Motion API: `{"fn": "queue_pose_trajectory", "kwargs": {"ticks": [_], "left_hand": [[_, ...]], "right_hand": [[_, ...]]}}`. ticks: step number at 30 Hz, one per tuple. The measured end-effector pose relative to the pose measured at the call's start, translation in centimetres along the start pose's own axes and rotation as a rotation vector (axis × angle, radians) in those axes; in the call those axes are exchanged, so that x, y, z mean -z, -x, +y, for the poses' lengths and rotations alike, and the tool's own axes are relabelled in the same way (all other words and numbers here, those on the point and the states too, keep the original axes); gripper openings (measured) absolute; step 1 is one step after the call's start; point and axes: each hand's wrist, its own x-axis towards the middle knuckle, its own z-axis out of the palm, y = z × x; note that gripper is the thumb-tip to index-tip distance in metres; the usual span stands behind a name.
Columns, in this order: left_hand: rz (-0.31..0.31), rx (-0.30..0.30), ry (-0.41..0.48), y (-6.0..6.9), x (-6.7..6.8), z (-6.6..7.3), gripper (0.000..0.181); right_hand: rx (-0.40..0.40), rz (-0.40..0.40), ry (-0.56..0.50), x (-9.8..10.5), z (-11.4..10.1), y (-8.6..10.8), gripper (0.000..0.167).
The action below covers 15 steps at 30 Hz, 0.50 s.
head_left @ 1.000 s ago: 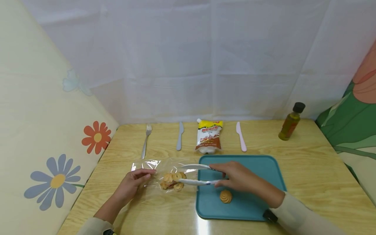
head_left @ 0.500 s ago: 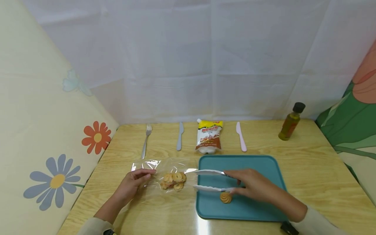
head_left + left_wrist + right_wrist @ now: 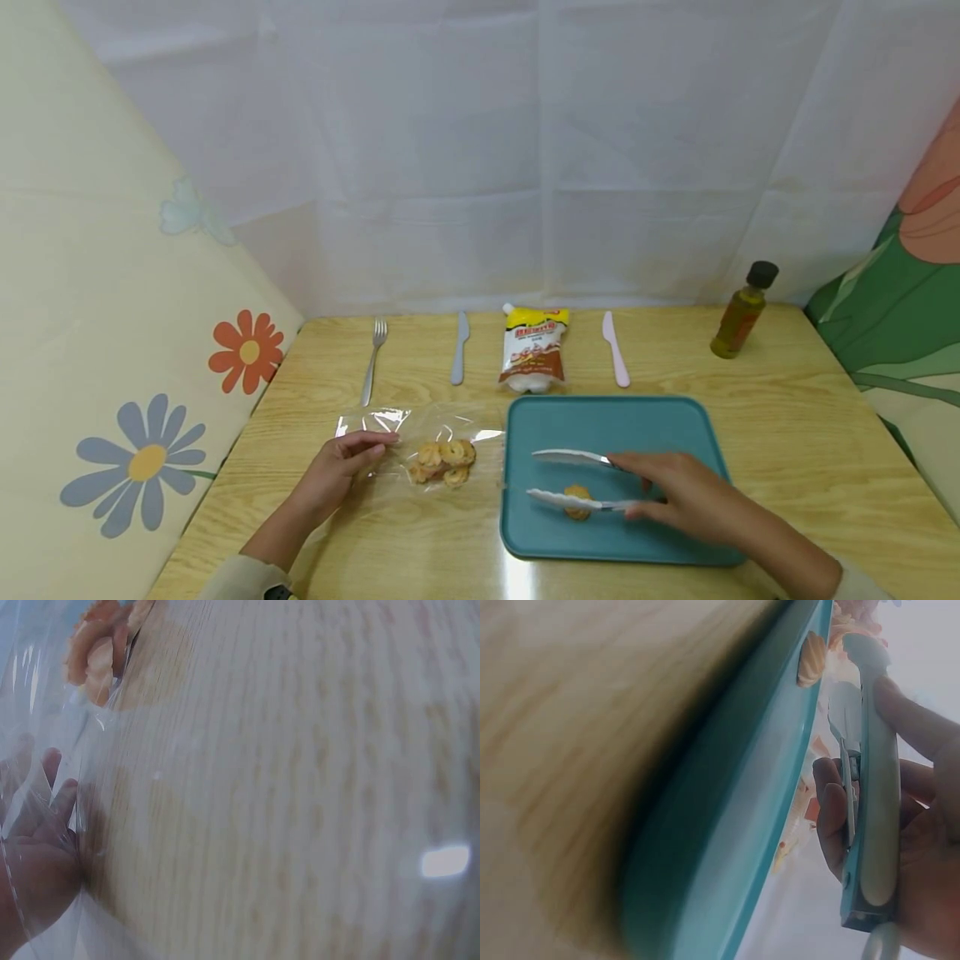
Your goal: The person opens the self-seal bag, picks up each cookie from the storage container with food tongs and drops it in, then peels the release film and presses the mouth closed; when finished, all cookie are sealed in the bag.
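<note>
On the left, my left hand [image 3: 348, 462] holds the left part of a clear plastic bag [image 3: 386, 421]; in the left wrist view its fingers show through the film. Several swirled cookies [image 3: 444, 461] lie inside the bag. My right hand [image 3: 678, 492] grips a pair of tongs [image 3: 573, 456], whose white-tipped arms stand apart with nothing between them. Below the tongs, one cookie [image 3: 577, 493] lies on the teal tray [image 3: 615, 417], partly covered by the near arm. The right wrist view shows the thumb [image 3: 911, 712] on one tong arm and fingers on the other.
Along the back of the wooden table lie a fork [image 3: 372, 362], a grey knife [image 3: 460, 348], a squeeze pouch [image 3: 534, 350] and a pink knife [image 3: 617, 350]. A bottle of yellowish liquid [image 3: 738, 321] with a black cap stands at the back right. A white cloth [image 3: 435, 167] hangs behind.
My right hand has drawn the tongs rightward out of the bag and over the tray, near the single cookie. The left hand and the bag have stayed in place.
</note>
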Motion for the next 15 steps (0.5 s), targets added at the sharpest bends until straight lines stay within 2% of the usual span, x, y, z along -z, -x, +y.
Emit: {"fn": "queue_pose_trajectory", "kwargs": {"ticks": [6, 15], "left_hand": [[0.003, 0.012, -0.005, 0.0, 0.0, 0.0, 0.033], [0.003, 0.002, -0.003, 0.0, 0.0, 0.0, 0.034]], "right_hand": [[-0.010, -0.002, 0.019, 0.0, 0.4, 1.5, 0.068], [-0.094, -0.055, 0.012, 0.3, 0.8, 2.9, 0.072]]}}
